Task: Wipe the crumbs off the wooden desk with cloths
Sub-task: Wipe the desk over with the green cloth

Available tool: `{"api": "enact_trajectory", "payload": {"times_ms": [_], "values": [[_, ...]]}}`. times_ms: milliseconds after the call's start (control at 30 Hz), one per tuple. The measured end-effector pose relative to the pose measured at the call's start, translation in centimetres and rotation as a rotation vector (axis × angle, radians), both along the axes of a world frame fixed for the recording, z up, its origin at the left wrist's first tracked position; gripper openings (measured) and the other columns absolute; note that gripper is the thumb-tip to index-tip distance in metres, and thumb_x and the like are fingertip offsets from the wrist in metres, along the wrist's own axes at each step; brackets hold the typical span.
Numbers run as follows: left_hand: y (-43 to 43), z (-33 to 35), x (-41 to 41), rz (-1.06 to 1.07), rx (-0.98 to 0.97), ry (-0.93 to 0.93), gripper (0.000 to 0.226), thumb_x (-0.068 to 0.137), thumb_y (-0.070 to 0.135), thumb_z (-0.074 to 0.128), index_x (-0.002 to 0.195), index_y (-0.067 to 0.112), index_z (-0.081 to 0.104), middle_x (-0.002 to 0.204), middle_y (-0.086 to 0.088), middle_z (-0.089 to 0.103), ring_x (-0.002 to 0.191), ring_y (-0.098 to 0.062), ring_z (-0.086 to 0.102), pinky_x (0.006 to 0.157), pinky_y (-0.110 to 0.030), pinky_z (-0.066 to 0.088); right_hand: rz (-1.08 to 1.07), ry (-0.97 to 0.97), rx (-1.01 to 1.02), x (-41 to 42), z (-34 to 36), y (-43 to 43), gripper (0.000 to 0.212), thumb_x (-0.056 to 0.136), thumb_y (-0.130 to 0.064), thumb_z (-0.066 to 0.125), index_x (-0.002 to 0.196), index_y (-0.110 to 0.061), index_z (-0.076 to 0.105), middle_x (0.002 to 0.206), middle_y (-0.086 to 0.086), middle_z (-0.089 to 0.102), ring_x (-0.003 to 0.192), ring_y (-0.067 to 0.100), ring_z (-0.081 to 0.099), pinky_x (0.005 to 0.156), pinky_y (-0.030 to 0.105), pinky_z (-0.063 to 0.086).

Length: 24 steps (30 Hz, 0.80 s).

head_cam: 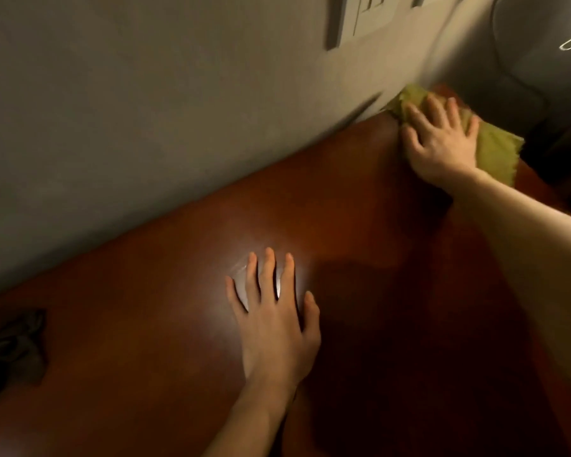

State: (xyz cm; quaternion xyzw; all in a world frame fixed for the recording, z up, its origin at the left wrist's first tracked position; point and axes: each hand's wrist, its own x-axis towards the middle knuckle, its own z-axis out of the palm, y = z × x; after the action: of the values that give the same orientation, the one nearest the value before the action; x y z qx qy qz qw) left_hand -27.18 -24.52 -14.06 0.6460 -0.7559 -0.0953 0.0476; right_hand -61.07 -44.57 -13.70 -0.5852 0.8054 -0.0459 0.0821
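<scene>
A reddish-brown wooden desk (pixel 145 341) fills the lower part of the head view and runs along a grey wall. My right hand (pixel 442 140) lies flat with spread fingers on a yellow-green cloth (pixel 495 150) at the desk's far right corner, close to the wall. My left hand (pixel 274 311) rests palm down on the middle of the desk, fingers straight, beside a bright glare patch. No crumbs can be made out on the dim, blurred surface.
A dark crumpled object (pixel 14 347), perhaps another cloth, lies at the desk's left edge. A grey wall (pixel 145 127) borders the desk's far side. A pale rounded object (pixel 541 54) and dark shapes stand beyond the right corner.
</scene>
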Motion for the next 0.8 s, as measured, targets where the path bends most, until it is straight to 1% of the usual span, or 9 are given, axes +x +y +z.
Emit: {"api": "enact_trajectory", "payload": {"times_ms": [133,200,333,400,500,567,667,733,800], "values": [[-0.1,0.3,0.1,-0.004,0.004,0.016,0.065,0.104,0.051,0.037,0.161,0.022,0.03,0.17,-0.007,0.026,0.162,-0.03,0.008,0.128,-0.062,0.005,-0.048,-0.034,0.023,4.7,0.6,0.3,0.062,0.102,-0.057,0.02,0.163,-0.045,0.018,0.175,0.002,0.01,0.161,0.032,-0.002,0.124,0.067,-0.005],[0.0,0.4,0.1,-0.016,0.003,0.053,0.064,0.104,0.05,0.04,0.16,0.022,0.033,0.17,-0.008,0.027,0.162,-0.03,0.008,0.128,-0.061,0.002,0.139,-0.049,0.008,10.1,0.9,1.2,0.062,0.101,-0.054,0.022,0.162,-0.044,0.021,0.174,0.0,0.014,0.161,0.028,0.002,0.125,0.067,0.001],[0.2,0.5,0.2,0.022,-0.054,0.174,0.05,0.101,0.04,0.051,0.144,0.014,0.047,0.161,-0.011,0.038,0.159,-0.028,0.018,0.128,-0.058,0.003,0.761,-0.019,-0.052,23.6,-0.2,6.5,0.053,0.104,-0.045,0.03,0.156,-0.042,0.04,0.168,-0.002,0.034,0.158,0.026,0.024,0.125,0.057,0.018],[0.1,0.4,0.2,0.043,-0.062,0.231,0.043,0.098,0.036,0.053,0.135,0.013,0.05,0.154,-0.012,0.042,0.156,-0.029,0.025,0.128,-0.059,0.006,0.863,-0.02,-0.049,24.4,-0.7,7.2,0.052,0.106,-0.046,0.03,0.155,-0.039,0.045,0.166,-0.003,0.037,0.156,0.024,0.028,0.125,0.052,0.022],[0.1,0.3,0.1,-0.021,-0.073,0.158,0.048,0.097,0.038,0.048,0.139,0.015,0.053,0.153,-0.007,0.045,0.154,-0.031,0.029,0.124,-0.067,0.012,0.604,-0.029,-0.081,18.7,-0.8,6.1,0.053,0.105,-0.052,0.029,0.158,-0.045,0.036,0.17,-0.005,0.027,0.159,0.027,0.018,0.126,0.059,0.014],[0.0,0.2,0.2,-0.009,-0.074,0.196,0.045,0.1,0.037,0.048,0.142,0.019,0.053,0.155,-0.005,0.044,0.154,-0.027,0.029,0.124,-0.069,0.013,0.333,-0.018,-0.04,13.1,-0.6,6.7,0.056,0.105,-0.056,0.023,0.16,-0.048,0.025,0.173,-0.007,0.018,0.161,0.027,0.007,0.124,0.067,0.004],[0.3,-0.2,0.0,-0.028,-0.124,0.259,0.044,0.101,0.037,0.049,0.141,0.021,0.055,0.157,-0.003,0.045,0.154,-0.023,0.031,0.124,-0.07,0.011,-0.028,-0.015,0.028,6.5,0.2,10.1,0.059,0.103,-0.06,0.016,0.162,-0.049,0.015,0.175,-0.007,0.008,0.161,0.025,-0.003,0.122,0.071,-0.004],[0.1,-0.2,0.6,-0.013,-0.115,0.379,0.042,0.101,0.039,0.051,0.139,0.021,0.056,0.157,-0.003,0.043,0.153,-0.02,0.033,0.125,-0.069,0.004,-0.17,0.001,0.068,6.6,0.4,12.8,0.063,0.101,-0.06,0.012,0.163,-0.048,0.012,0.175,-0.007,0.005,0.161,0.025,-0.005,0.122,0.071,-0.006],[0.3,0.1,2.1,0.016,-0.129,0.485,0.037,0.101,0.036,0.052,0.134,0.02,0.057,0.155,-0.002,0.042,0.149,-0.017,0.036,0.126,-0.067,0.007,-0.165,-0.007,0.098,10.3,0.7,15.6,0.066,0.098,-0.057,0.015,0.163,-0.048,0.014,0.175,-0.007,0.007,0.161,0.027,-0.003,0.121,0.072,-0.003]]}}
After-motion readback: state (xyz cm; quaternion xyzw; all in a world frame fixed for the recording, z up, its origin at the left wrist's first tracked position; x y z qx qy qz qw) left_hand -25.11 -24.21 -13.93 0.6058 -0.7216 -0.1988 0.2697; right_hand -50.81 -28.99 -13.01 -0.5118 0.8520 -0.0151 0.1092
